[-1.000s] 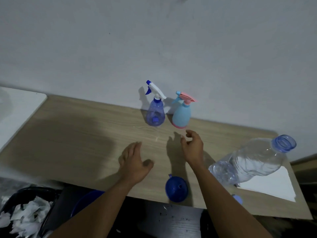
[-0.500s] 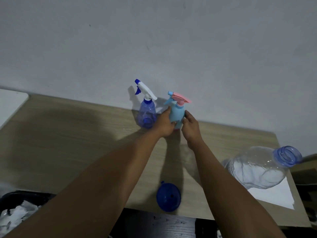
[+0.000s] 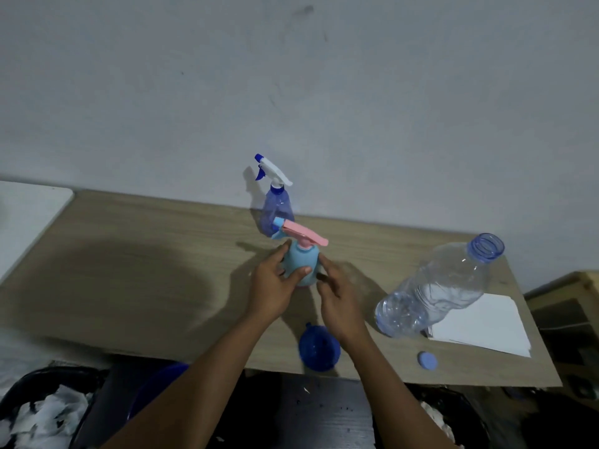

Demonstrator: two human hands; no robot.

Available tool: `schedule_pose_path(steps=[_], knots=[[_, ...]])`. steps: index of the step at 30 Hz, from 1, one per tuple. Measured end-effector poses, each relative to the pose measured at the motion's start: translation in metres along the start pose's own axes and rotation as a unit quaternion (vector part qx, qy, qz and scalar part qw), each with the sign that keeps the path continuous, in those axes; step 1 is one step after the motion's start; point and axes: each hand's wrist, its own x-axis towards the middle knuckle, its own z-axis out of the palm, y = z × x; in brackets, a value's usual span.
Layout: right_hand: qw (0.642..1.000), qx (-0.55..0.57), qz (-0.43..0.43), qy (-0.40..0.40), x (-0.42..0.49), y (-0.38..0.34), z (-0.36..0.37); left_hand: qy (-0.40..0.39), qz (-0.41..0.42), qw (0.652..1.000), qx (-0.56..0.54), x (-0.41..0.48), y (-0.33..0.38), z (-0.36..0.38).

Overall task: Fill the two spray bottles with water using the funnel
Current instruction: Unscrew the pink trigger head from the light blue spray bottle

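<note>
Spray bottle in light blue, with a pink squirt top, is in the middle of the wooden surface, right in front of us. Our left grip is grasping it: the fingers go round its left side and the thumb lies across its front. Our right grip is released, with its fingers held out loose by the bottle's right side, and we cannot tell if they touch it. We also cannot tell if the bottle stands on the surface or is lifted a bit. Behind it, close to the wall, stands the other spray bottle, see-through dark blue with a white squirt top. It is upright and nobody holds it. The dark blue funnel lies at the front edge of the surface, just under our right wrist. To the right is a big clear water bottle that looks tilted, with its blue mouth open and some water inside. Its bottom is beside a white sheet of paper. A small blue cap lies near the front edge, between the funnel and the paper. Down on the left sits a black bin with white scraps in it.
</note>
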Motion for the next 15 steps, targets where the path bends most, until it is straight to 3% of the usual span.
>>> schedule_pose_path(steps=[4,15], knots=[[0.999,-0.008,-0.015,-0.052,-0.039,-0.006,0.019,0.023,0.008,1.0,-0.004,-0.048,0.009,-0.034],[0.99,-0.012,0.065,-0.124,-0.112,0.007,0.039,0.05,-0.047,0.997,0.032,-0.13,-0.025,-0.052]])
